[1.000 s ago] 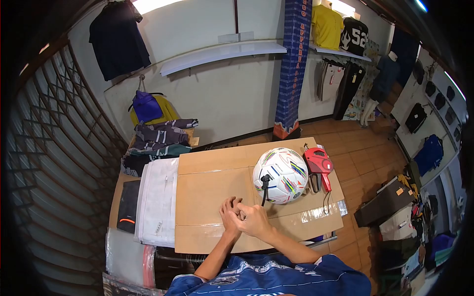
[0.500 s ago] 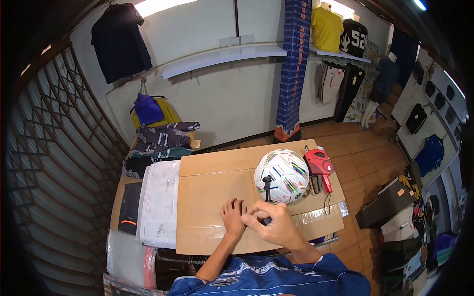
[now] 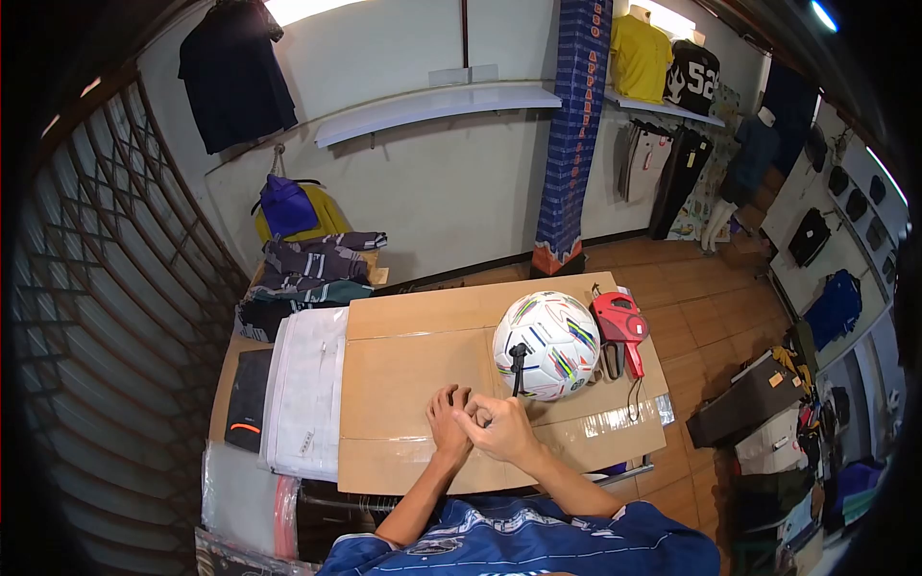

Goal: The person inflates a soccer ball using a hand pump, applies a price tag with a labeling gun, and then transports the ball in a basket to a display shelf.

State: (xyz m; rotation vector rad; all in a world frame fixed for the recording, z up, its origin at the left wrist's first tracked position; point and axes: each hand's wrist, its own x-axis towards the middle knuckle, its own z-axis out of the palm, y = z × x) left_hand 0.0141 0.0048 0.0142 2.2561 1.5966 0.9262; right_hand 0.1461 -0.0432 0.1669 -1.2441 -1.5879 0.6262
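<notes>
Two together: left hand (image 3: 448,420), right hand (image 3: 499,429), beside ball (image 3: 545,346).
Both curled nearly closed, can't tell if holding anything. Ball likely light, slick, rolls; cup both sides.

Glossy ball (image 3: 545,344), matt cardboard (image 3: 413,370)
</notes>
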